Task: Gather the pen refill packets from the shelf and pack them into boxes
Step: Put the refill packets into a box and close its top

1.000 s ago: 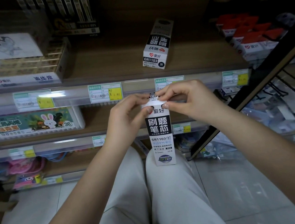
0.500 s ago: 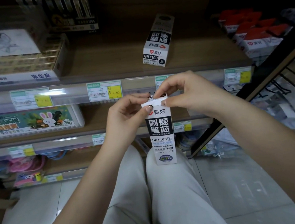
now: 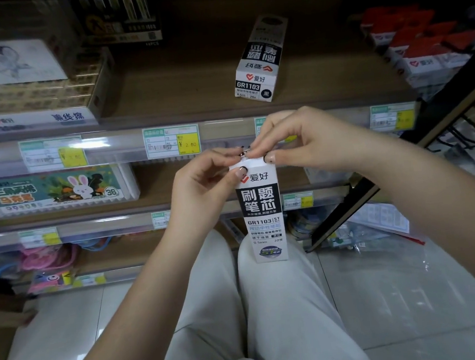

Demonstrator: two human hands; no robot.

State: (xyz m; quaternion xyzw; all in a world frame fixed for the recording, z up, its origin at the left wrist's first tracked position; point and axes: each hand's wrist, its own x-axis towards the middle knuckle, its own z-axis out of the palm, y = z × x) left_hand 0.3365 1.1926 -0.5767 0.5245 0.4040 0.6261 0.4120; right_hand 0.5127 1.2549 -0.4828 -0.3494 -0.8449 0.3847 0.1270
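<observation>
Refill boxes, two of them in view, are tall, narrow white-and-black cardboard cartons printed GR1103. You hold one refill box [image 3: 263,215] upright in front of you, its base resting on your right knee, above your pale grey trousers [image 3: 259,315]. Your left hand [image 3: 203,191] pinches the carton's top left corner, the thumb pressed on the white front and the fingers curled behind. Your right hand [image 3: 305,142] pinches the top flap from the other side, thumb and fingers curled round its upper edge. Both hands meet at the top of the carton, fingertips nearly touching.

A second refill box [image 3: 260,63] lies flat on the brown wooden shelf [image 3: 178,78] just above your hands, its printed end facing you and its text upside down. To its left on that shelf stands one open white display carton of small yellowish items [image 3: 39,93]. To its right is a cluster of red-and-white packets [image 3: 419,43], too blurred to count. One shelf lower sits a clear plastic marker case with a rabbit picture and the number 36 [image 3: 56,191]. Four white-and-yellow price tags [image 3: 171,141] line the top shelf's front rail, one partly behind your right hand.
</observation>
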